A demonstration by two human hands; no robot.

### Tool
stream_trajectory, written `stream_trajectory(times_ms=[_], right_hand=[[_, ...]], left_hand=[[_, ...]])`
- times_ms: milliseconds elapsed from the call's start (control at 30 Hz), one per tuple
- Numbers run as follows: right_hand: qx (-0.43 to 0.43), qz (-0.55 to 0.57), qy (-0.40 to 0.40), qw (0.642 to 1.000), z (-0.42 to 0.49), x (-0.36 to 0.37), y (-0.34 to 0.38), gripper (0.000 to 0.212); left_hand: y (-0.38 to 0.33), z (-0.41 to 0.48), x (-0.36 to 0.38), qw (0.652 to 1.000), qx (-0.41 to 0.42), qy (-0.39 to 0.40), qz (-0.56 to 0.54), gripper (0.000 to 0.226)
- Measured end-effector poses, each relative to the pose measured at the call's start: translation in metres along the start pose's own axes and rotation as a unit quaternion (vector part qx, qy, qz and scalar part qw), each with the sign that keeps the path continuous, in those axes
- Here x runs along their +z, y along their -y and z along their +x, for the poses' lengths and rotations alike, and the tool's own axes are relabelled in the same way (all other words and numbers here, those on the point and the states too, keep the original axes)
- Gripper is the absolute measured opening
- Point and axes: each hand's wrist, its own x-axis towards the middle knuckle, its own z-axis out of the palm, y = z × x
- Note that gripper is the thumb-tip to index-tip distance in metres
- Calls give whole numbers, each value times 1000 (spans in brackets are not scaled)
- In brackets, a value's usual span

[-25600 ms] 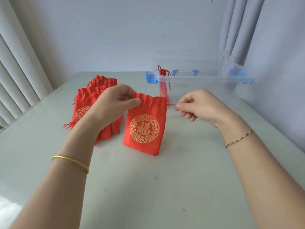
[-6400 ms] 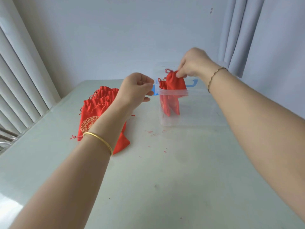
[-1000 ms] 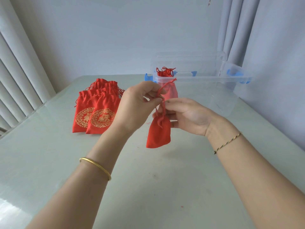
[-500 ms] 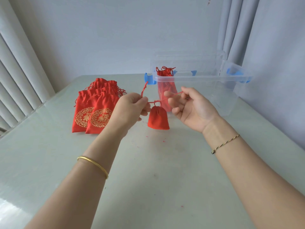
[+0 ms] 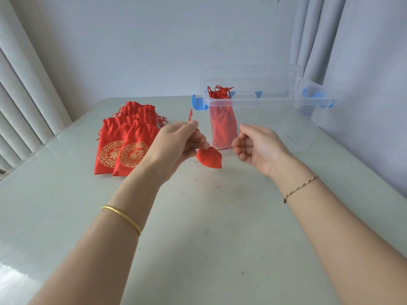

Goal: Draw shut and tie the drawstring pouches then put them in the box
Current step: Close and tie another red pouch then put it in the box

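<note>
A small red drawstring pouch [image 5: 210, 159] hangs above the table between my hands, its mouth gathered tight. My left hand [image 5: 178, 144] pinches one red cord, whose end sticks up past my fingers. My right hand [image 5: 257, 146] is curled round the other cord, which runs taut to the pouch. Behind them stands the clear plastic box [image 5: 286, 102] with blue latches. Tied red pouches [image 5: 222, 119] stand inside it at its left end. A stack of red pouches [image 5: 127, 148] with gold emblems lies on the table to the left.
The pale green table [image 5: 198, 238] stretches toward me, with a few red lint specks on it. The box's clear lid [image 5: 251, 78] stands open at the back. Vertical blinds [image 5: 22, 106] hang on the left, grey curtains [image 5: 330, 51] on the right.
Over the last second my hands have moved apart, pulling the cords sideways. The pouch has drawn up tighter and shorter. My right hand has closed round its cord.
</note>
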Motion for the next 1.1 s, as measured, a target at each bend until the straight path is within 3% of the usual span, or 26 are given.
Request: stream_trajectory(times_ms=[200,367,567,700,800,933,1100], right_hand=[[-93,30,55,994,-12,12,18,31],[-113,4,81,990,-17,22,16,27],[1,-68,89,994,-13,20,10,30],[29,-113,117,986,-14,21,6,15],[7,-123,106,987,-14,19,8,8],[-33,-138,96,985,-14,18,8,23],[-183,-259,119,941,-11,21,0,28]], left_hand=[[0,-2,1,987,-12,58,149,15],[-4,-6,7,976,-2,85,199,11],[-3,-5,5,983,-10,87,159,14],[-2,-3,3,986,-11,81,147,14],[0,-1,3,988,-13,56,141,10],[2,0,3,991,-15,13,133,8],[2,-1,5,990,-20,-20,140,11]])
